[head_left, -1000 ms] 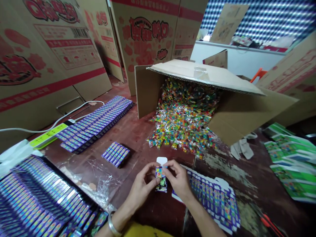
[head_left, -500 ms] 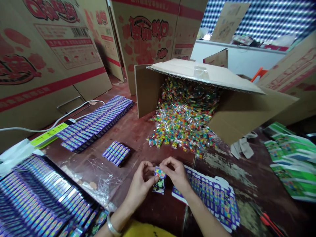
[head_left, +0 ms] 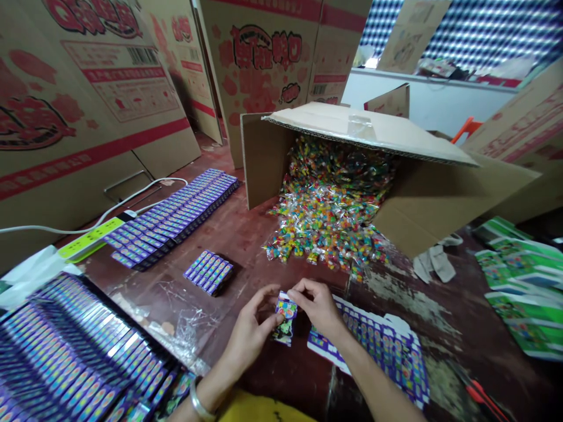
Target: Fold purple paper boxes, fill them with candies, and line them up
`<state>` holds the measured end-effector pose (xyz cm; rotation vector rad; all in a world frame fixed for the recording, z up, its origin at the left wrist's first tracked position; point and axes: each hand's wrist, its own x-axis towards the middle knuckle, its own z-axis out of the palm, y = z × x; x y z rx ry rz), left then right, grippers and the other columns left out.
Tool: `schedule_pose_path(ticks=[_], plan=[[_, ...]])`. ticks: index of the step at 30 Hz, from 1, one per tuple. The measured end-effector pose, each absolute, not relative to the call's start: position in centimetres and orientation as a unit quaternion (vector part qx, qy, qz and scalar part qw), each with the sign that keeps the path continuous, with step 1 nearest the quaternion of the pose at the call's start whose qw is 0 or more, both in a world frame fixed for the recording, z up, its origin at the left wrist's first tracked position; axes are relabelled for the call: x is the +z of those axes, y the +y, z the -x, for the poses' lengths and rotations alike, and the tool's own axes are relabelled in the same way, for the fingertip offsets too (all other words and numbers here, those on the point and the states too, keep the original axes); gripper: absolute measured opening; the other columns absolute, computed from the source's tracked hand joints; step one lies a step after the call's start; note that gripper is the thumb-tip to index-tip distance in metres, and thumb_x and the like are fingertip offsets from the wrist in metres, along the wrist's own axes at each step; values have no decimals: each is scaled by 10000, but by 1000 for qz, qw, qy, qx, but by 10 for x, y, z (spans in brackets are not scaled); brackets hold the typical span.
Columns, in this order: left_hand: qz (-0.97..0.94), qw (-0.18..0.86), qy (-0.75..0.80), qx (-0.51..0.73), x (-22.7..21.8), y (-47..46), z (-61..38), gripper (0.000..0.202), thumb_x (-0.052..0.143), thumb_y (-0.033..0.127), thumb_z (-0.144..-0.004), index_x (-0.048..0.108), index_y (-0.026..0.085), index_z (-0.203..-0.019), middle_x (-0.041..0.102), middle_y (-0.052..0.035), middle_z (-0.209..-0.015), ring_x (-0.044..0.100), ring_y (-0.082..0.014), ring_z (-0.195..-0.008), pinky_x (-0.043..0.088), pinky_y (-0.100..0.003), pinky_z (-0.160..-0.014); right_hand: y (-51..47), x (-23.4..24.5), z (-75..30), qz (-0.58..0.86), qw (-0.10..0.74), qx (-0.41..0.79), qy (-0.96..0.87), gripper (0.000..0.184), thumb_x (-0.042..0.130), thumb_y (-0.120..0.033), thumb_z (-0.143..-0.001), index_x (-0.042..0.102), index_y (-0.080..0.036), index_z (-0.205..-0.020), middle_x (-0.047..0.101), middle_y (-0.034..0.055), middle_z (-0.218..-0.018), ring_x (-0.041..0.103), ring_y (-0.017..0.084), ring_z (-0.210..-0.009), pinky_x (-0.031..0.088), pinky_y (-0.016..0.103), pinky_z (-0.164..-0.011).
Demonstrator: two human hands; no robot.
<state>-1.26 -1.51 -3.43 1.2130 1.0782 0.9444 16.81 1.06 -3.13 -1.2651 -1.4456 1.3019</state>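
Between both hands is a small purple printed carton (head_left: 285,329), held upright over the table. My left hand (head_left: 253,322) closes on its left side with the thumb across the front. At its upper right corner, my right hand (head_left: 315,305) pinches the top edge, where a pale flap shows. Beneath my right forearm lie flat purple cartons (head_left: 382,346) in an overlapping row. A small block of filled-looking purple cartons (head_left: 208,272) sits to the left of my hands. Ahead, small clear packets of colourful candy (head_left: 325,228) spill from a cardboard box (head_left: 417,199) on its side.
Long rows of purple cartons (head_left: 171,217) lie at left, beside a green power strip (head_left: 92,240) with a white cable. More cartons (head_left: 65,351) fill the near left. Green printed packs (head_left: 523,293), a pale cloth (head_left: 434,264) and red-handled scissors (head_left: 481,395) are at right. Large boxes (head_left: 264,70) stand behind.
The carton's top edge has risen slightly and shows more between my fingers. My right hand has shifted a little to the right. The whole view has moved slightly.
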Motion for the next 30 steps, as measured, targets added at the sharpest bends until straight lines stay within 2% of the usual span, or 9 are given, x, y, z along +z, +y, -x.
schedule_pose_path(ticks=[2, 6, 10, 13, 17, 20, 22, 26, 30], plan=[[-517, 585, 472, 409, -36, -12, 16, 370, 637, 207, -809, 529, 186, -1163, 632, -71, -1089, 604, -205, -969, 472, -299, -845, 1, -27, -166, 491, 369, 487, -621, 249, 671, -396, -781, 621, -194, -918, 662, 16, -900, 607, 161, -793, 484, 262, -690], [-486, 605, 468, 423, -41, -6, 20, 348, 666, 250, -789, 539, 170, -1103, 646, -81, -1051, 621, -211, -937, 486, -306, -825, -12, -26, -164, 484, 292, 374, -735, 944, 863, -291, -514, 401, -260, -1337, 499, 68, -1330, 473, 259, -1202, 411, 393, -1014], [-477, 600, 490, 416, -44, -2, 20, 422, 707, 302, -747, 523, 153, -1096, 656, -80, -967, 631, -208, -886, 499, -301, -786, -15, -38, -158, 499, 285, 299, -762, 828, 771, -249, -622, 371, -225, -1346, 457, 93, -1355, 424, 249, -1252, 362, 406, -1077], [-530, 563, 524, 357, -42, 0, 27, 318, 675, 374, -761, 584, 132, -947, 660, -69, -843, 630, -204, -782, 497, -283, -702, -17, -47, -151, 512, 301, 294, -749, 837, 769, -287, -637, 348, -220, -1357, 456, 103, -1355, 414, 255, -1269, 355, 418, -1089], [-648, 335, 626, 275, -31, 3, 51, 260, 588, 422, -817, 610, 177, -902, 669, -50, -830, 620, -204, -724, 476, -289, -677, -20, -52, -154, 520, 265, 322, -745, 1066, 806, -305, -616, 163, -271, -1465, 315, 89, -1490, 289, 274, -1372, 314, 460, -1123], [-692, 88, 692, 183, -23, 11, 73, 251, 515, 412, -866, 606, 194, -951, 650, -77, -905, 604, -256, -851, 471, -339, -744, -16, -52, -171, 554, 266, 308, -726, 903, 712, -297, -733, 180, -313, -1463, 327, 57, -1491, 305, 247, -1371, 322, 449, -1120], [-696, -2, 708, 120, -20, 18, 84, 254, 477, 390, -889, 612, 186, -954, 631, -101, -936, 574, -286, -934, 471, -364, -773, -12, -53, -187, 586, 284, 279, -706, 744, 630, -281, -800, 249, -306, -1439, 393, 63, -1445, 370, 241, -1332, 348, 445, -1100], [-697, -58, 711, 77, -22, 29, 92, 267, 437, 377, -913, 607, 175, -956, 606, -112, -958, 535, -294, -960, 471, -373, -795, -11, -59, -217, 626, 307, 240, -675, 623, 572, -300, -840, 315, -273, -1406, 477, 85, -1363, 469, 252, -1253, 416, 435, -1036], [-714, -52, 686, 133, -26, 25, 76, 331, 477, 419, -896, 526, 146, -1077, 579, -126, -1013, 525, -305, -963, 462, -399, -816, -15, -64, -247, 650, 311, 194, -665, 445, 499, -303, -890, 436, -251, -1327, 534, 79, -1284, 523, 240, -1181, 439, 408, -1002]])
